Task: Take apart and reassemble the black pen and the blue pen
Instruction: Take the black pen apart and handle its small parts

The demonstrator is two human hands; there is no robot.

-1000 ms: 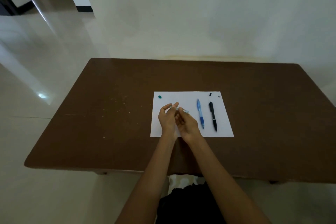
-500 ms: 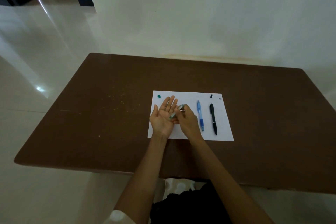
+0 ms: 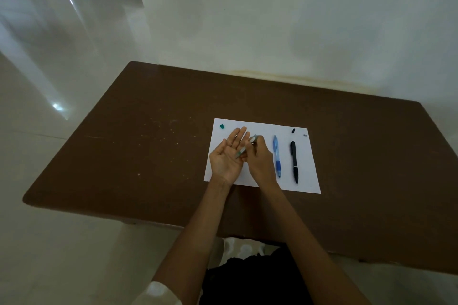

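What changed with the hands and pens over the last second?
The left hand opened from a pinch to palm-up. The right hand keeps gripping the grey-green pen barrel, now angled down onto that palm. Blue pen, black pen and the small parts stayed on the paper.

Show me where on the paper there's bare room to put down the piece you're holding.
Bare paper: the strip between the blue pen and black pen, and right of the black pen. Crowded: the left half, under the left hand and right hand; small bits sit at the far corners.
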